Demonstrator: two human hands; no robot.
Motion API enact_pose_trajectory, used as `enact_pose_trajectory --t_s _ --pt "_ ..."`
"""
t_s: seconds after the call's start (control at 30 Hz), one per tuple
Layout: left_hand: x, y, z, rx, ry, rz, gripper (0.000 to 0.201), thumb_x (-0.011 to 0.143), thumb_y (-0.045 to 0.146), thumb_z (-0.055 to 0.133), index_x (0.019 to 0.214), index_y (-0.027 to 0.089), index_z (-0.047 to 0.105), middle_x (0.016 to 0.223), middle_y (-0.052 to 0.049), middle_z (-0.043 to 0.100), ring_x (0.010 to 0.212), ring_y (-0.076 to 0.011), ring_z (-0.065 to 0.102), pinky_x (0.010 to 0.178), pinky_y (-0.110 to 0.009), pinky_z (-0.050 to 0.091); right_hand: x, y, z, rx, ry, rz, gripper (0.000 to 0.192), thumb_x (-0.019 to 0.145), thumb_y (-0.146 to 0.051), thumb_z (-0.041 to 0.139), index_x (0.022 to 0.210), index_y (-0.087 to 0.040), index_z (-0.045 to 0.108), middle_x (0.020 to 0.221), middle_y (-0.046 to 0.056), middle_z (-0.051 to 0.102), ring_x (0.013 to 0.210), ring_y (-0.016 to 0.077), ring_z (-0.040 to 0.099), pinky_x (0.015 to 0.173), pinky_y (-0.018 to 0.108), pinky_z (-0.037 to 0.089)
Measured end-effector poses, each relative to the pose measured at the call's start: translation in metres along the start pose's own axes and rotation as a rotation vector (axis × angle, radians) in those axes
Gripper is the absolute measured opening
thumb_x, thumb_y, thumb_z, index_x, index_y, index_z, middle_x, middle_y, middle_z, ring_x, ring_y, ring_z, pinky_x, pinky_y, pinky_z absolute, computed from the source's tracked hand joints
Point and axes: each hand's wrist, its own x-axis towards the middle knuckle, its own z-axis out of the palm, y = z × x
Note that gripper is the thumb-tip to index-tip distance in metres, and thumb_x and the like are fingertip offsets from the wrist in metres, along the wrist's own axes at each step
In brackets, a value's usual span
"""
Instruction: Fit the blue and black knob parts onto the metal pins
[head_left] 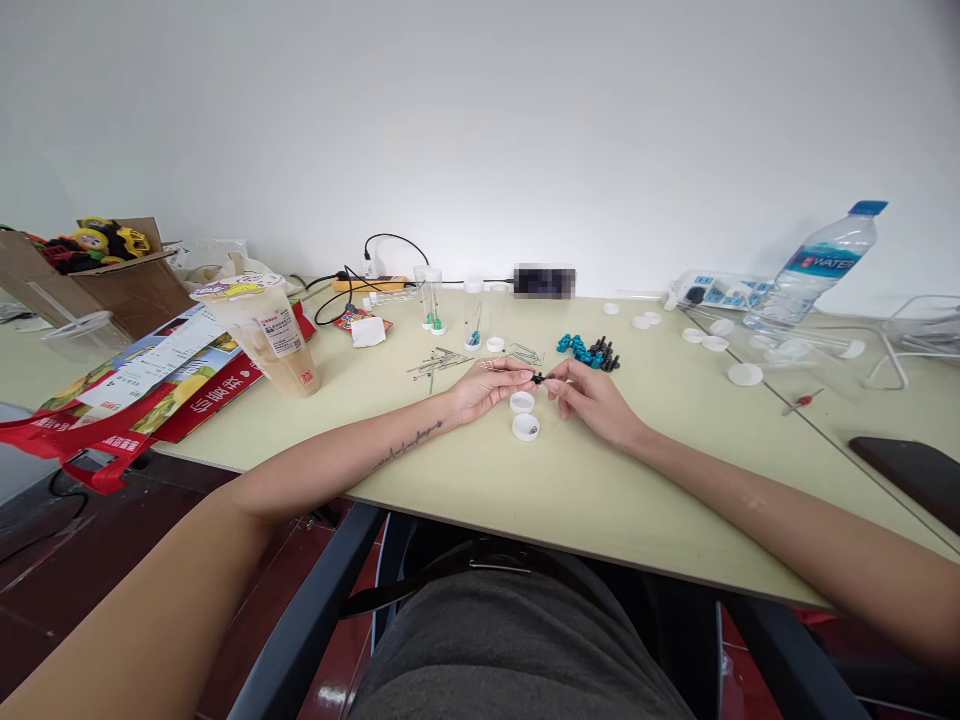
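Between my two hands is a small black piece (538,379), too small to make out in detail. My left hand (484,390) pinches it from the left with thumb and fingertips. From the other side, the closed fingers of my right hand (592,400) grip it too. Just below the fingers, two white round caps (526,428) lie hollow side up, the nearer with tiny bits inside. Beyond my right hand sit a pile of blue pieces (576,349) and a pile of black pieces (606,354). Thin metal pins (442,360) are scattered beyond my left hand.
Clear tubes (474,325) stand at the back, some holding pins with coloured parts. A drink cup (274,345) and a red bag (217,395) are left. At right are loose white caps (745,374), a tilted water bottle (817,265), a power strip (724,290) and a dark phone (911,475).
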Motion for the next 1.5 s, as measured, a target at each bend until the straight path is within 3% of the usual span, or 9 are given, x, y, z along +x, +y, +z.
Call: enact_pose_trajectory --t_s 0.1,0.3,0.53,0.73,0.9,1.07,1.2,1.3,1.5 --pt "0.0001 0.0002 0.0001 0.008 -0.011 -0.001 0.019 0.066 0.012 0.073 0.084 0.010 0.066 0.083 -0.003 0.067 0.078 -0.0120 0.066 0.087 -0.028 0.047 0.0002 0.0002 -0.0003 -0.012 -0.039 0.012 0.032 0.091 -0.046 0.040 0.075 -0.020 0.051 0.066 0.000 0.058 0.053 0.0132 0.054 0.052 0.028 0.040" --pt "0.0003 0.0002 -0.0008 -0.007 0.011 -0.004 0.020 0.065 0.012 0.074 0.083 0.010 0.066 0.084 -0.003 0.067 0.078 -0.0116 0.066 0.089 -0.028 0.046 0.0002 -0.0004 0.0007 0.009 0.040 -0.010 0.024 0.082 -0.045 0.055 0.090 -0.023 0.050 0.093 0.002 0.057 0.050 0.0103 0.053 0.051 0.029 0.044" --pt "-0.0014 0.0007 0.0013 0.021 -0.015 -0.003 0.019 0.066 0.013 0.074 0.083 0.010 0.067 0.082 -0.004 0.067 0.080 -0.0134 0.066 0.089 -0.031 0.046 -0.0004 -0.0021 -0.0003 -0.011 -0.055 0.031 0.040 0.090 -0.053 0.036 0.072 -0.020 0.050 0.064 0.002 0.059 0.053 0.0142 0.054 0.052 0.028 0.041" --pt "0.0001 0.0000 -0.0011 0.013 -0.001 0.000 0.022 0.064 0.014 0.075 0.084 0.010 0.067 0.083 -0.004 0.066 0.079 -0.0127 0.066 0.087 -0.028 0.047 -0.0006 -0.0026 0.0006 0.025 0.031 -0.001 0.024 0.082 -0.046 0.055 0.088 -0.023 0.050 0.088 0.001 0.059 0.050 0.0107 0.052 0.052 0.029 0.044" --pt "-0.0007 0.0007 0.0002 0.023 -0.010 -0.002 0.020 0.065 0.014 0.074 0.083 0.009 0.067 0.083 -0.004 0.066 0.079 -0.0129 0.066 0.085 -0.027 0.048 -0.0009 -0.0022 -0.0001 -0.018 -0.023 -0.006 0.025 0.087 -0.044 0.047 0.078 -0.021 0.051 0.068 -0.001 0.057 0.052 0.0124 0.053 0.053 0.029 0.042" --pt "-0.0002 0.0007 0.0001 0.018 0.003 -0.001 0.021 0.065 0.014 0.075 0.084 0.010 0.067 0.082 -0.004 0.067 0.079 -0.0126 0.066 0.086 -0.027 0.048 -0.0004 -0.0009 0.0003 0.017 0.032 -0.015 0.025 0.082 -0.046 0.055 0.088 -0.022 0.049 0.091 0.002 0.058 0.049 0.0099 0.051 0.051 0.029 0.043" --pt "-0.0006 0.0006 0.0002 0.013 -0.013 -0.003 0.020 0.065 0.014 0.075 0.083 0.010 0.067 0.083 -0.004 0.067 0.078 -0.0127 0.066 0.086 -0.028 0.048 -0.0004 -0.0011 0.0000 -0.010 -0.025 -0.001 0.033 0.088 -0.050 0.045 0.075 -0.020 0.049 0.068 0.000 0.058 0.052 0.0122 0.053 0.052 0.027 0.041" --pt "-0.0009 0.0009 0.0007 0.015 -0.015 -0.008 0.020 0.065 0.013 0.074 0.083 0.010 0.067 0.083 -0.005 0.067 0.078 -0.0131 0.066 0.087 -0.028 0.047 -0.0005 -0.0012 0.0001 -0.011 -0.047 0.017 0.040 0.090 -0.052 0.037 0.071 -0.020 0.049 0.064 0.001 0.058 0.052 0.0130 0.054 0.050 0.027 0.039" --pt "0.0010 -0.0005 -0.0015 0.011 0.008 0.004 0.020 0.065 0.013 0.074 0.083 0.010 0.067 0.083 -0.004 0.067 0.079 -0.0124 0.066 0.087 -0.028 0.047 -0.0004 -0.0021 0.0013 0.026 0.022 -0.010 0.026 0.083 -0.047 0.054 0.089 -0.023 0.049 0.090 0.001 0.058 0.049 0.0103 0.051 0.050 0.028 0.043"
